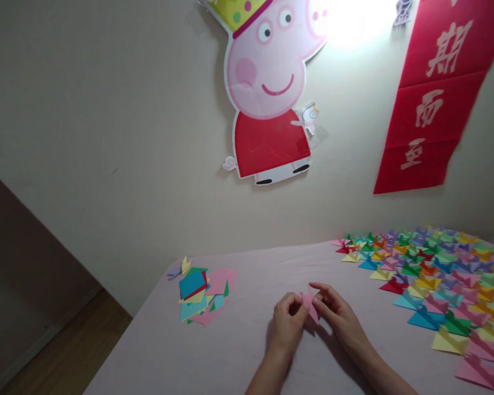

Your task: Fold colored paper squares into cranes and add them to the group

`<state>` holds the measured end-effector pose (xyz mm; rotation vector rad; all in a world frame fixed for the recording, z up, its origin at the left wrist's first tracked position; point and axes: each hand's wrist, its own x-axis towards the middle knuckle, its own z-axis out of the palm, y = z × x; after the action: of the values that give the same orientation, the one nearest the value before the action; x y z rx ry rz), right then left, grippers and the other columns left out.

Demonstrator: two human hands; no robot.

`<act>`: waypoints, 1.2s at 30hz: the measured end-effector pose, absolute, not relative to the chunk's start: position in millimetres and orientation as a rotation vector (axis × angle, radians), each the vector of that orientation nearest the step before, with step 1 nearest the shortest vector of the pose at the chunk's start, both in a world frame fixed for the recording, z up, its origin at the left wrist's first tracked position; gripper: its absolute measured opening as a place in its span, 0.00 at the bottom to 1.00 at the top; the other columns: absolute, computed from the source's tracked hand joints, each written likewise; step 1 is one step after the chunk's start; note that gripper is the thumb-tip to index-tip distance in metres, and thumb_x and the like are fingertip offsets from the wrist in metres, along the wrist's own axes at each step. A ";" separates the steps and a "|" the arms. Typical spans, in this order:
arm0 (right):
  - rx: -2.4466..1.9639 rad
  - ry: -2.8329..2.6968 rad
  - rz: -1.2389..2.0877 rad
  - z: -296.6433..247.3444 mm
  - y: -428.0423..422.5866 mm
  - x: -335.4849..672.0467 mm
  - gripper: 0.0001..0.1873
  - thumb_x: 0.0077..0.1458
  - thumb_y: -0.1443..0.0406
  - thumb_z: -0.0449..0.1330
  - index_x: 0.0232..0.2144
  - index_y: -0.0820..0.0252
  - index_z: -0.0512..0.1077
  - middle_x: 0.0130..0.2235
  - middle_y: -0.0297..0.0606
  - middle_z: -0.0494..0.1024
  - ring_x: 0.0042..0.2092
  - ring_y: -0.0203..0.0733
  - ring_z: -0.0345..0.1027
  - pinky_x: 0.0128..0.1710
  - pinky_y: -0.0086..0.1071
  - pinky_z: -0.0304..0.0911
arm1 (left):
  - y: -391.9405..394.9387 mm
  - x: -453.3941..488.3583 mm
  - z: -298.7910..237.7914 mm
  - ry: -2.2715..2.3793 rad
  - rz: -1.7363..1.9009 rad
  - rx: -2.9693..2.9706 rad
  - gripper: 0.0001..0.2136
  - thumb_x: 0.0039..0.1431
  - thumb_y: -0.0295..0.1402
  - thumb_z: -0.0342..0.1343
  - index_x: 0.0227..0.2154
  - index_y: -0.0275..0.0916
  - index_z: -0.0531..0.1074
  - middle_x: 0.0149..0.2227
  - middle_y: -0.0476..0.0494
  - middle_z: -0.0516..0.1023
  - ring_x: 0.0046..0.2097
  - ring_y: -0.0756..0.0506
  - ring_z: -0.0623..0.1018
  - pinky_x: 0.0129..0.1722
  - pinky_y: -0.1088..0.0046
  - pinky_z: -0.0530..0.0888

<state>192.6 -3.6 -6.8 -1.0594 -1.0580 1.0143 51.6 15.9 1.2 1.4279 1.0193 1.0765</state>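
And here's the pink paper [312,308], already a folded shape, between both hands over the cloth [247,354]! Left hand [287,323] pinches one side, thumb to forefinger; right hand [341,321] has thumb and forefinger at the other. Looks like the shaping step, though the creases are too small to read. Next move calls for a light, even pinch. Folded pieces [447,298] crowd the right, loose sheets [192,285] the left.

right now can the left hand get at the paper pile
Probably yes: nothing visible stands between the left hand and the paper pile, though that hand is pinching the pink folded paper and would likely need to let go.
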 end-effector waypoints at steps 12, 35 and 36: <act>-1.072 -1.268 0.934 -6.2 -6.7 191.7 0.11 0.51 0.56 0.61 0.29 0.56 0.77 0.32 0.39 0.78 0.38 0.47 0.70 0.41 0.37 0.65 | 28.2 44.0 -2.3 1.012 1.064 1.228 0.15 0.47 0.44 0.57 0.17 0.39 0.65 0.19 0.53 0.60 0.26 0.51 0.59 0.27 0.74 0.56; -1.060 -0.963 1.001 -10.2 -2.5 189.6 0.19 0.37 0.56 0.73 0.22 0.57 0.68 0.23 0.27 0.69 0.26 0.35 0.62 0.26 0.30 0.60 | 23.0 47.1 -9.1 1.025 1.032 1.425 0.12 0.49 0.41 0.60 0.20 0.38 0.68 0.22 0.52 0.66 0.27 0.50 0.64 0.30 0.74 0.61; -1.065 -0.952 0.994 -11.8 -1.9 189.8 0.19 0.37 0.57 0.74 0.22 0.57 0.68 0.23 0.27 0.68 0.26 0.35 0.62 0.26 0.29 0.59 | 22.5 47.6 -8.5 1.028 1.045 1.427 0.12 0.49 0.40 0.60 0.20 0.38 0.68 0.22 0.52 0.67 0.27 0.49 0.64 0.30 0.74 0.61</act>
<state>189.8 -1.9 -11.8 -1.0653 -0.9521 0.9945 47.6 22.5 -8.5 1.4267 1.0281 1.0450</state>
